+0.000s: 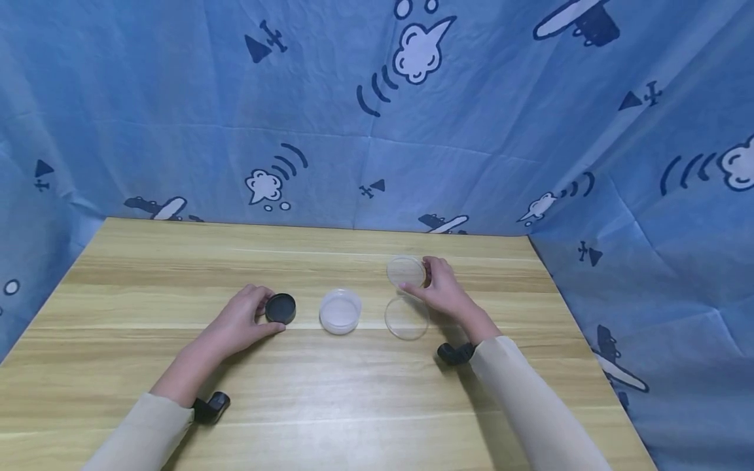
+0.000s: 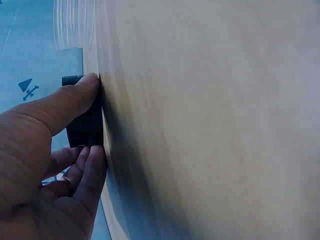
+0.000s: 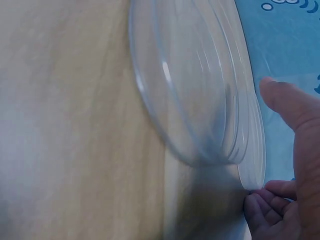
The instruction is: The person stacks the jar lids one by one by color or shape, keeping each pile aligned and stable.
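My left hand [image 1: 238, 320] grips a small black round lid or shallow cup [image 1: 281, 307] by its sides, thumb and fingers at opposite edges. The black piece [image 2: 86, 117] stands close to the tabletop in the left wrist view. To the right, my right hand [image 1: 444, 288] reaches to a clear round dish [image 1: 405, 270], fingertips at its right rim. In the right wrist view the thumb [image 3: 282, 97] is stretched out beside the dish's upper edge, seemingly just off it. A second clear round dish [image 1: 406, 318] lies nearer me, below that hand.
A frosted, translucent round dish [image 1: 340, 312] sits between the two hands. All of this is on a wood-grain table [image 1: 330, 405]. Blue patterned cloth [image 1: 330, 131] hangs behind the table and at its sides.
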A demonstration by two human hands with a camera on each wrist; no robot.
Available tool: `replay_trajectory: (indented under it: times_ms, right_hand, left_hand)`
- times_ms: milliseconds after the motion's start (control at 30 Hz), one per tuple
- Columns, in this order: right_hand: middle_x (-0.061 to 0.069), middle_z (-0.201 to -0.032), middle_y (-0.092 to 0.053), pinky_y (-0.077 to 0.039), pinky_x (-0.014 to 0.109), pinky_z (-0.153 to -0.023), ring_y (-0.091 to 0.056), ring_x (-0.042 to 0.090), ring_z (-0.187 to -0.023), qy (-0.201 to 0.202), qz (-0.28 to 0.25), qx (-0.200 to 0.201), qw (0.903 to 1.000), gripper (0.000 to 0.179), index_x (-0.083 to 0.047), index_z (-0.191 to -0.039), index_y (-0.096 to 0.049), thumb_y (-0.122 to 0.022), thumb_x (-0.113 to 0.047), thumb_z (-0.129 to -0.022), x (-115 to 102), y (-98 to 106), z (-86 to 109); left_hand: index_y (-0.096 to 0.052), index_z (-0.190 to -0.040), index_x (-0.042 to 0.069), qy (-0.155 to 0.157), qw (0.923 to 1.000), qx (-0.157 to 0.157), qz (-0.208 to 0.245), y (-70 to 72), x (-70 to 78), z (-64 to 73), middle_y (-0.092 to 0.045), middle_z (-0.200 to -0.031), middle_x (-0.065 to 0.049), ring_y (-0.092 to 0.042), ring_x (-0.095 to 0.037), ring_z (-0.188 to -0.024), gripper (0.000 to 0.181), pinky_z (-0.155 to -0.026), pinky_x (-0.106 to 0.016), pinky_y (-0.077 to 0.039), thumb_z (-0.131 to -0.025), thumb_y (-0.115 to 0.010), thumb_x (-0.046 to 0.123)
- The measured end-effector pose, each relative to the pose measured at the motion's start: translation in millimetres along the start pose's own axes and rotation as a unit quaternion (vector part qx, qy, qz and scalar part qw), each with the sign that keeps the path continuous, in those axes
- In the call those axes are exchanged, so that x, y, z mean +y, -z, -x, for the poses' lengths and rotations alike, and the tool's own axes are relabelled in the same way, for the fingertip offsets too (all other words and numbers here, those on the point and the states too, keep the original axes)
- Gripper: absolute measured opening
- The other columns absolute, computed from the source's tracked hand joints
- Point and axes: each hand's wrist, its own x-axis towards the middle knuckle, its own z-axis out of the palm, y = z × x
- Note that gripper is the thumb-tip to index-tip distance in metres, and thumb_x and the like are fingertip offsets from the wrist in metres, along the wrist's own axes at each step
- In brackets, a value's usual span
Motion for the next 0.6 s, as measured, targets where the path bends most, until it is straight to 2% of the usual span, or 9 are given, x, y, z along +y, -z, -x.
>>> replay_trajectory:
  times_ms: [233, 600]
  right_hand:
    - [0.030, -0.150, -0.045, -0.039, 0.061, -0.121, -0.042, 0.044, -0.142, 0.003, 0.036, -0.020, 0.9992, 0.101, 0.009, -0.154, -0.036, -0.079, -0.053, -0.088, -9.1, 0.8, -6.4]
    - [0.028, -0.151, -0.043, -0.039, 0.060, -0.122, -0.042, 0.043, -0.142, -0.020, 0.078, -0.040, 0.9959, 0.103, 0.006, -0.155, -0.035, -0.080, -0.055, -0.086, -15.8, 0.0, -13.7]
  left_hand:
    - [-0.065, -0.119, -0.006, -0.005, 1.0000, 0.003, -0.003, -0.3, 0.1, -0.6, -0.059, -0.098, -0.011, -0.052, -0.021, -0.087, 0.052, -0.078, -0.037, -0.048, -0.082, -0.090, 0.021]
    - [-0.065, -0.118, -0.006, -0.007, 1.0000, 0.005, -0.005, 0.4, 0.1, -0.6, -0.058, -0.096, -0.011, -0.051, -0.021, -0.085, 0.051, -0.077, -0.036, -0.047, -0.082, -0.090, 0.020]
